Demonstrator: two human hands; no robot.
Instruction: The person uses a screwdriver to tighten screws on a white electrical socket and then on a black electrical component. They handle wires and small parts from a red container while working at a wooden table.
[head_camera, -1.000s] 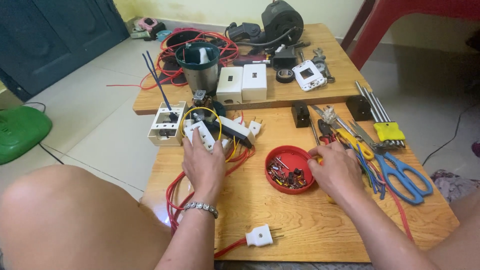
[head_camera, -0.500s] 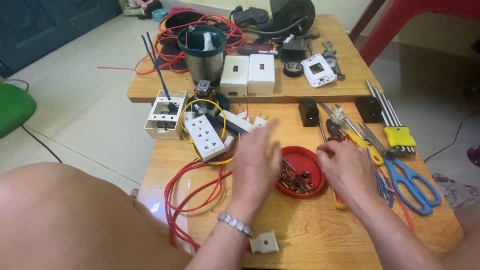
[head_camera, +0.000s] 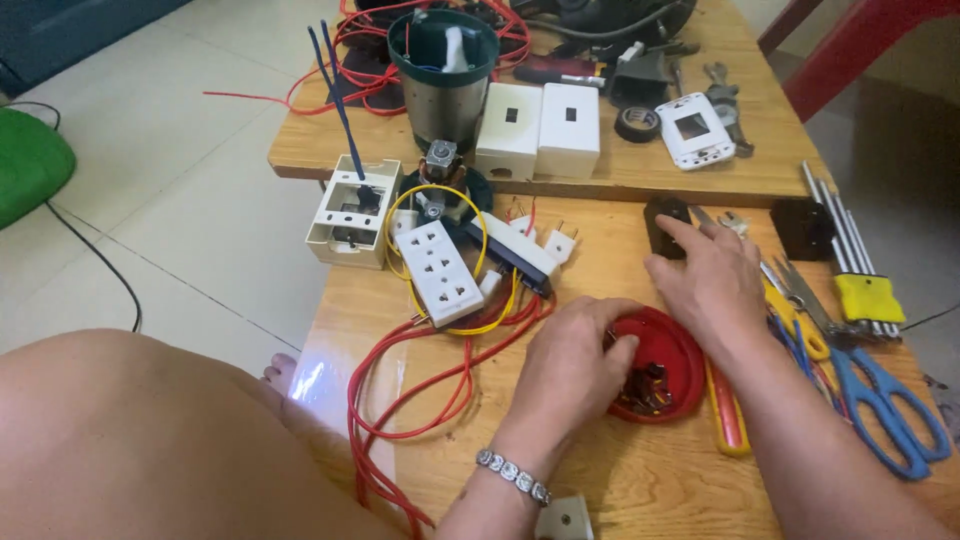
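The fingers of the left hand are curled down into the red round lid that serves as a small tray. The fingertips are among the little screws and metal parts in it, but I cannot tell if they pinch one. The right hand lies palm down just behind the lid, with the fingers stretched loosely. Its index finger touches a small black block on the wooden table, and it holds nothing.

Left of the lid, a white triple socket lies face up on red wires and a yellow wire loop. Under the right forearm lies a screwdriver with a yellow and red handle. Blue scissors are to the right of it. A silver bracelet is on the left wrist.
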